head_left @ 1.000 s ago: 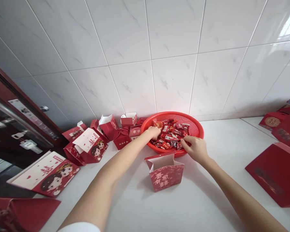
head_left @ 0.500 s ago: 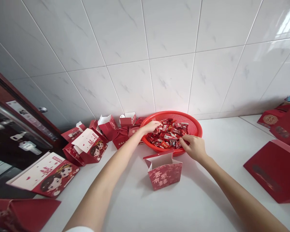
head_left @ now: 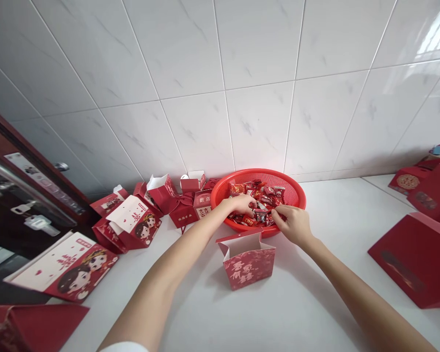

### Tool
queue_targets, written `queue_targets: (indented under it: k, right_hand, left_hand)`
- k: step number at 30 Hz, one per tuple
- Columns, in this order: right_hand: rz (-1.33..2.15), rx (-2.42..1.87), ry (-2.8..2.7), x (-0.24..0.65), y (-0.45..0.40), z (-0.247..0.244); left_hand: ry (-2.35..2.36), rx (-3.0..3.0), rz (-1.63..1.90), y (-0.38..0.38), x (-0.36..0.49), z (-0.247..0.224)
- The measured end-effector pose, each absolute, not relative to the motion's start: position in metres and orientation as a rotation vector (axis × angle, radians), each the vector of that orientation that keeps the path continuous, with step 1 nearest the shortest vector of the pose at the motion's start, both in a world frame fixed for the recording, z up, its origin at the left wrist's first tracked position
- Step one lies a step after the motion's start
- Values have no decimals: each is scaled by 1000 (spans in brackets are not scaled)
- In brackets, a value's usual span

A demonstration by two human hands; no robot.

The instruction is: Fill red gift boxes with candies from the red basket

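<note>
A red plastic basket (head_left: 297, 193) with perforated sides holds many wrapped candies (head_left: 267, 199) in red and dark wrappers. My left hand (head_left: 243, 204) reaches over its left side, fingers curled down among the candies. At the right side of the basket, my right hand (head_left: 293, 222) has thumb and fingers pinched together over the candies. Whatever lies between the fingertips of either hand is too small or hidden to make out. In front of the basket stands an open red paper gift box (head_left: 250, 266) with white lettering, its lid flap tilted back toward the basket.
Several red gift boxes (head_left: 185, 210) crowd the left along the tiled wall (head_left: 256, 122). A larger printed box (head_left: 84, 269) stands nearer on the left, beside a dark door with keys (head_left: 42, 224). More red boxes (head_left: 418, 259) sit at the right on the white tabletop (head_left: 315, 303).
My left hand has moved right and slightly toward me, deeper over the candies and closer to my right hand. My right hand stays nearly in place. The view shifts slightly.
</note>
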State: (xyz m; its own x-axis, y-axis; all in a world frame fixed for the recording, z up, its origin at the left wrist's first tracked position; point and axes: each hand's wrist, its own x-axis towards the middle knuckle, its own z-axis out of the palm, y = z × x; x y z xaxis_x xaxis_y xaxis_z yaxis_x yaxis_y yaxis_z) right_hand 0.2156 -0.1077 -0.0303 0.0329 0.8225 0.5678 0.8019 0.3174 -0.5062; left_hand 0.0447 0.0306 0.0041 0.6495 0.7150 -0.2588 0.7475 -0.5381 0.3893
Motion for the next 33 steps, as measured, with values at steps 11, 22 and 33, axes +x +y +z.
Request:
queue_targets:
  k: [11,22,33]
  right_hand:
    - [350,-1440,-1609,221,-102,-18]
    - [1066,-1040,-1428,213,-79,4]
    - [1112,-1032,-1290,213,-83,0]
  left_hand:
    - [1055,2317,467,11,16,28]
    - [848,1911,720,-26,7,18]
    - [886,1770,825,-21,4,8]
